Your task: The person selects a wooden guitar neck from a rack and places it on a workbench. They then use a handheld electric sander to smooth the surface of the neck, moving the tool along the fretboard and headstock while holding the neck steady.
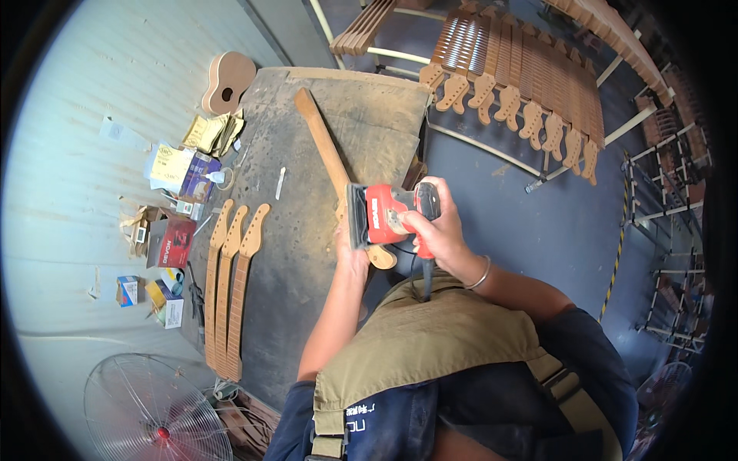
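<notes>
A wooden guitar neck (323, 142) lies slanted across the dusty workbench, its headstock (381, 257) toward my body. My right hand (442, 234) is wrapped round a red and black electric sander (378, 213), tipped on its side with the dark pad facing left. The pad is over the neck near the headstock; whether it touches the wood I cannot tell. My left hand (350, 247) grips the neck by the headstock end, its fingers partly hidden by the sander. The sander's dark cord (427, 280) runs down toward my apron.
Three guitar necks (238, 288) lie side by side on the bench's left. Sandpaper packs (206, 132), boxes (171, 242) and a small guitar body (229, 81) line the wall. A fan (161, 430) stands lower left. A rack of several necks (530, 84) stands at the far right.
</notes>
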{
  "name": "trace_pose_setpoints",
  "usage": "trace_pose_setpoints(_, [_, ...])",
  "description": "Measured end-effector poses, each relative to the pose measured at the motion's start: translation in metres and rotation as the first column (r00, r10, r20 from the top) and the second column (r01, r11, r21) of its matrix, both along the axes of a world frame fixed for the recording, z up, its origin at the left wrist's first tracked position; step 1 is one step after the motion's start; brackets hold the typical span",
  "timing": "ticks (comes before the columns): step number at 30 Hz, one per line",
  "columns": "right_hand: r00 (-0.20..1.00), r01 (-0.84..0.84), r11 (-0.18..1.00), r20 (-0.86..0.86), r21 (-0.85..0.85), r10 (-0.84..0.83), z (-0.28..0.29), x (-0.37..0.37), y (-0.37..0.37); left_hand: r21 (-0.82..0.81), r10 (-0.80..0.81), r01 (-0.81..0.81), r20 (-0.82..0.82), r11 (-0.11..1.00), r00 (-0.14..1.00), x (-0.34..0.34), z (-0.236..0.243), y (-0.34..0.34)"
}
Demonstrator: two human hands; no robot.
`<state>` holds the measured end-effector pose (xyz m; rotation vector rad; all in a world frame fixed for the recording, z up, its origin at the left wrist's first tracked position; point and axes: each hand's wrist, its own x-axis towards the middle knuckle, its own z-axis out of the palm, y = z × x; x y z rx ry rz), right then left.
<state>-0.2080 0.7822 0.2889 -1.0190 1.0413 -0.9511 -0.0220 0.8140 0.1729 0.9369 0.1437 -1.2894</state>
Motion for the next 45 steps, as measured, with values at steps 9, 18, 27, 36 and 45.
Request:
trace_pose_setpoints(9, [0.997, 0.056, 0.998, 0.044, -0.012, -0.056, 0.007, 0.017, 0.003, 0.017, -0.011, 0.012, -0.062, 1.000, 0.998, 0.011, -0.013, -0.003])
trace_pose_setpoints(18, [0.998, -0.048, 0.992, 0.051, 0.117, 0.042, 0.012, -0.011, 0.008, 0.025, 0.022, -0.022, 0.030, 0.999, 0.999, 0.007, 0.005, -0.001])
trace_pose_setpoints(27, [0.999, 0.036, 0.993, 0.033, 0.110, -0.040, 0.021, -0.031, 0.040, 0.147, -0.006, 0.007, -0.008, 0.989, 1.000, 0.015, -0.014, -0.008])
trace_pose_setpoints(36, [0.998, 0.050, 0.996, 0.036, 0.078, -0.053, 0.014, -0.019, 0.031, 0.035, 0.000, 0.000, -0.015, 0.999, 1.000, 0.021, -0.020, -0.009])
trace_pose_setpoints(45, [0.994, 0.090, 0.994, 0.051, 0.055, -0.093, 0.016, -0.018, 0.031, 0.027, 0.013, -0.012, -0.021, 1.000, 1.000, 0.016, -0.017, -0.012])
